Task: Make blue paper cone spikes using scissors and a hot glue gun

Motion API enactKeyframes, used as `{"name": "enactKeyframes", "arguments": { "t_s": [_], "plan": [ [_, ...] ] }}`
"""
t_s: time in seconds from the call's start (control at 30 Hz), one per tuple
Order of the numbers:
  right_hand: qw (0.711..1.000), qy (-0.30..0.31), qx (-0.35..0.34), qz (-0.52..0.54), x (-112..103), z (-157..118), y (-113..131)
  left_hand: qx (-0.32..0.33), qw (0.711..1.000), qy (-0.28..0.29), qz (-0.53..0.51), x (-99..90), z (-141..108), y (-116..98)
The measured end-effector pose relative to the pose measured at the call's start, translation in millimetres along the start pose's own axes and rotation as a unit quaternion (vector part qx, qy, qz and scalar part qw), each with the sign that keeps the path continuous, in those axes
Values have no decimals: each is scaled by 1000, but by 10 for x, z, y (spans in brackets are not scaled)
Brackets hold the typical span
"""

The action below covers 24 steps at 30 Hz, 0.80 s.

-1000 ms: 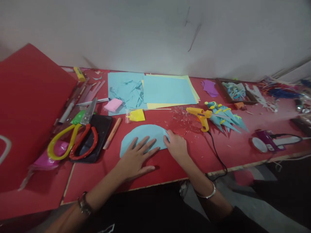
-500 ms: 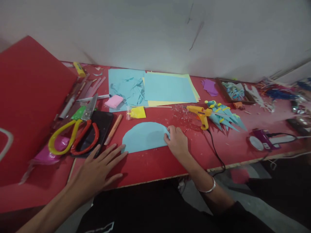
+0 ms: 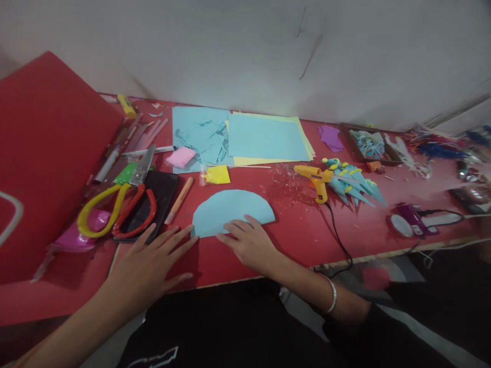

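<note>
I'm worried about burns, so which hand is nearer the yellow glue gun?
Right. The right hand, partly over the rounded blue paper, is left of the glue gun; the left hand is farther left, by that paper's left corner.

Yel. glue gun (image 3: 318,178) on R, scissors (image 3: 126,191) on L, pink pkt (image 3: 181,157) nr yel. pkt (image 3: 218,175) btwn.
</note>
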State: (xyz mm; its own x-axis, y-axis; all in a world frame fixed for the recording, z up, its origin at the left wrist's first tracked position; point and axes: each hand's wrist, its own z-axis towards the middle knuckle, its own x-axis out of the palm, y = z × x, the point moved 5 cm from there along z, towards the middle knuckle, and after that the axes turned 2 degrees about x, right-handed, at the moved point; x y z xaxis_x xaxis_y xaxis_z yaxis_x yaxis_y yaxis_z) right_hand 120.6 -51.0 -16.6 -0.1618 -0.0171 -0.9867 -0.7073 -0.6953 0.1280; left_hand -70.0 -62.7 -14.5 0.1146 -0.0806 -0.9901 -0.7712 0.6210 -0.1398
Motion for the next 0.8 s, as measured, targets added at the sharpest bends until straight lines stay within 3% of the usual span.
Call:
{"name": "enactKeyframes", "arguments": {
  "t_s": [0.23, 0.37, 0.6, 0.73, 0.8],
  "plan": [
    [999, 28, 44, -9, -163, -247, -272, -10, 999, 39, 9, -99, -4, -28],
    [999, 10, 45, 0, -204, -350, -368, -9, 999, 30, 20, -127, -7, -58],
    [997, -43, 66, 14, -334, -476, -550, -38, 998, 29, 38, -62, -76, -44],
    [995, -41, 94, 5, -377, -632, -668, -23, 998, 57, 22, -12, -133, -3],
    [992, -36, 124, 9, -377, -715, -737, -10, 999, 46, 20, 4, -163, 12]
  ]
}}
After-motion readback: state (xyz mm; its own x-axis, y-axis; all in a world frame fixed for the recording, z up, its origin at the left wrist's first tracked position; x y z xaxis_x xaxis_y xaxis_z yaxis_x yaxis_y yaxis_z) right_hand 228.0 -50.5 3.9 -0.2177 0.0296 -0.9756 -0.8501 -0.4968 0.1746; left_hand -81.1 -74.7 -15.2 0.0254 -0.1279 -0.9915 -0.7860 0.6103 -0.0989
